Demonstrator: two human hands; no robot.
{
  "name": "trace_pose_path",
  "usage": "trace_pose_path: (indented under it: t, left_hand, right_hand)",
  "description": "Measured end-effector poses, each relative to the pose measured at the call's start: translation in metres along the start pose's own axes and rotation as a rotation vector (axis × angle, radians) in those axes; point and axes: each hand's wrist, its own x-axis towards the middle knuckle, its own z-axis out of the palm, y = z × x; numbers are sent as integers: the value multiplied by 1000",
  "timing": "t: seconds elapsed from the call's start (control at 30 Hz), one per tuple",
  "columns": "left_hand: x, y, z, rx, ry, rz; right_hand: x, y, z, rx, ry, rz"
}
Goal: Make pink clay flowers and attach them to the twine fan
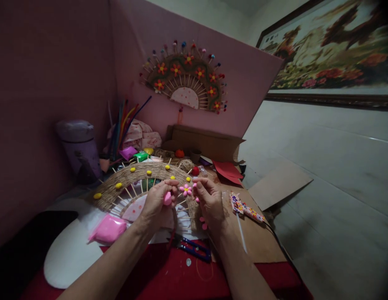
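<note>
A lump of pink modelling clay (167,198) is held in the curled fingers of my left hand (156,202). My right hand (210,202) is closed in a pinch, with a small piece of pink clay (194,186) at its fingertips. Between the hands a pink clay flower with a yellow centre (186,190) sits on the twine-wrapped band of a stick fan (111,189). Yellow clay dots (149,172) are spaced along that band. More pink petals (203,223) show beside my right hand, which partly covers the fan's right end.
A pink clay packet (108,228) lies left of the fan. Blue-handled thread snips (194,248) rest on the red cloth (143,271). To the right, a patterned glue gun (244,208) lies on cardboard (262,246). A finished fan (184,79) hangs on the pink board behind.
</note>
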Motion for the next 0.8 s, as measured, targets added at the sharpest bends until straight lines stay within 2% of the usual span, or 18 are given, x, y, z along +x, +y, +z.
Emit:
trace_pose_path:
  t: [0.27, 0.43, 0.57, 0.8]
  left_hand:
    - [3, 2, -3, -132, -66, -48]
    - [1, 6, -1, -269, -17, -88]
    - [-2, 9, 0, -307, -7, -98]
    - [-4, 8, -2, -287, -121, -108]
  right_hand:
    - [-2, -4, 4, -16, 4, 5]
    - [-2, -3, 4, -46, 2, -6]
    - [-4, -4, 4, -102, -49, -17]
    - [-6, -5, 6, -142, -66, -27]
